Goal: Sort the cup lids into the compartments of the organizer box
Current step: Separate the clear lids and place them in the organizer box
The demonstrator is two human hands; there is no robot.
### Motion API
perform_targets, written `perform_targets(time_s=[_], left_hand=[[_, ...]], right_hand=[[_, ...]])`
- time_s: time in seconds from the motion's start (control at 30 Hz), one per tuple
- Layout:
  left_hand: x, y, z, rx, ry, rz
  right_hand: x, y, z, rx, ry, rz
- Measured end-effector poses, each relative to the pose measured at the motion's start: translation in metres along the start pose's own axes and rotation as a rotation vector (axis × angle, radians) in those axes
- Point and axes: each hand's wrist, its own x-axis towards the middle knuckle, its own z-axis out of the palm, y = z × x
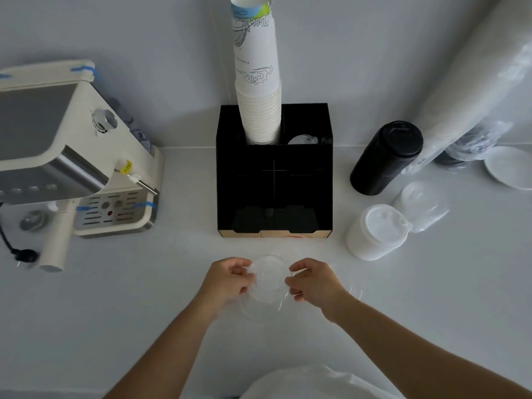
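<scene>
Left hand (230,279) and right hand (312,280) both pinched on opposite edges of round clear plastic cup lids (269,279), held just above white countertop (144,312); I count at least two lids, exact number unclear. Black organizer box (275,185) directly behind hands; tall stack of white paper cups (260,82) in its rear left compartment. Stack of white lids (377,231) and stack of black lids (387,158) lie right of box. Cream espresso machine (72,156) at left.
</scene>
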Motion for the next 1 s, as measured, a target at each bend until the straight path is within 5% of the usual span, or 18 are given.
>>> perform_targets(time_s=[0.63,1.0], left_hand=[[0.018,0.031,0.043,0.275,0.102,0.071],[0.01,0.027,0.022,-0.071,0.072,0.032]], right_hand=[[0.018,-0.006,-0.013,-0.137,0.141,0.031],[0.012,-0.017,-0.015,0.035,0.078,0.031]])
